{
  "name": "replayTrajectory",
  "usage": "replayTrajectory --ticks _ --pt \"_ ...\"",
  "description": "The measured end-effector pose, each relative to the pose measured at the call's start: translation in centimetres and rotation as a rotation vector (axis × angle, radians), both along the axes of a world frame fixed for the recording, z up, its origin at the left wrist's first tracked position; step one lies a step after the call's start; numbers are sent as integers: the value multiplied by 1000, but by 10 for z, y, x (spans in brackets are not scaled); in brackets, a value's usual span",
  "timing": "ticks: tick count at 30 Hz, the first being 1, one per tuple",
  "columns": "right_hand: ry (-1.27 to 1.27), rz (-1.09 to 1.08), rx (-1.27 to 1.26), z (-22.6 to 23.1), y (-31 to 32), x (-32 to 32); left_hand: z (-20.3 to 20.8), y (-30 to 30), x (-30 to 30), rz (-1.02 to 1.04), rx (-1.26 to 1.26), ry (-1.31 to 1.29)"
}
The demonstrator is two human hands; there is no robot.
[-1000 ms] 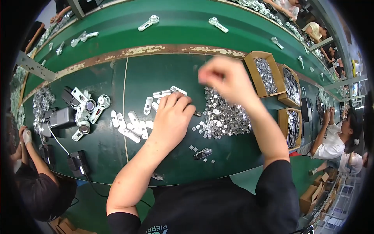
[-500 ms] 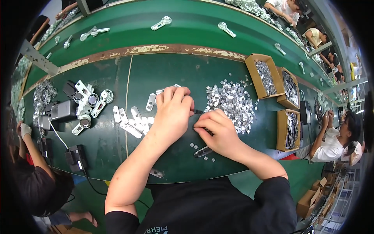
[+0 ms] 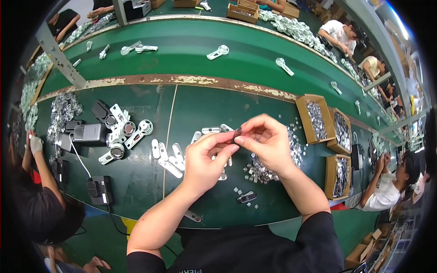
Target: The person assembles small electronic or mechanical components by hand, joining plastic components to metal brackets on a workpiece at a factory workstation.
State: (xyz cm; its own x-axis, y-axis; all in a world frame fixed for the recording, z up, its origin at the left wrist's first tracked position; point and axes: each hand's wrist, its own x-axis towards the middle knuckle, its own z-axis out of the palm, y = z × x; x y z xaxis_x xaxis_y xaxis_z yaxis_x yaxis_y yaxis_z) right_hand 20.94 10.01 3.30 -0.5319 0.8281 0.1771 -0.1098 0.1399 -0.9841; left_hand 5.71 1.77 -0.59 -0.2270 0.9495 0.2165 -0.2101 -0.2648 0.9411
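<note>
In front of me, above the bench, my two hands meet fingertip to fingertip over a small dark strip-like piece (image 3: 237,134). My left hand (image 3: 205,160) pinches it from the left between thumb and forefinger. From the other side, my right hand (image 3: 269,142) grips it the same way, other fingers curled. Fingertips cover most of the piece. Partly behind my right hand spreads a heap of small shiny square pieces (image 3: 297,148). White oval covers (image 3: 170,168) lie left of my left hand, some hidden behind it. Below the hands rests a dark oval cover (image 3: 247,197).
Three cardboard boxes (image 3: 329,178) of small parts stand at right. White handle-shaped parts (image 3: 119,114) and black power adapters (image 3: 100,190) lie at left. Beyond the bench ledge runs a green belt (image 3: 182,63) carrying handle parts. Another oval cover (image 3: 193,215) lies near the front edge. Co-workers sit around.
My view has shifted, so the bench sits lower and further right. My right hand has turned and risen to meet the left; both now pinch the dark piece, which earlier showed beside the left fingertips.
</note>
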Motion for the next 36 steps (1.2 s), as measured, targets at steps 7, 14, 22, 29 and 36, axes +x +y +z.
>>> replayTrajectory --ticks 7,14,22,29,36 --pt "-17 550 -524 4 70 -60 8 2 -40 90 -97 -334" --pt "-973 -575 165 -44 291 -106 -1 18 -55 154 -193 -386" --pt "-32 51 -119 -3 156 -129 12 9 -66 153 -313 -421" --pt "-34 166 56 13 35 -62 9 14 -55 38 -374 -422" --pt "-162 148 11 7 29 -49 7 15 -53 -107 -425 -373"
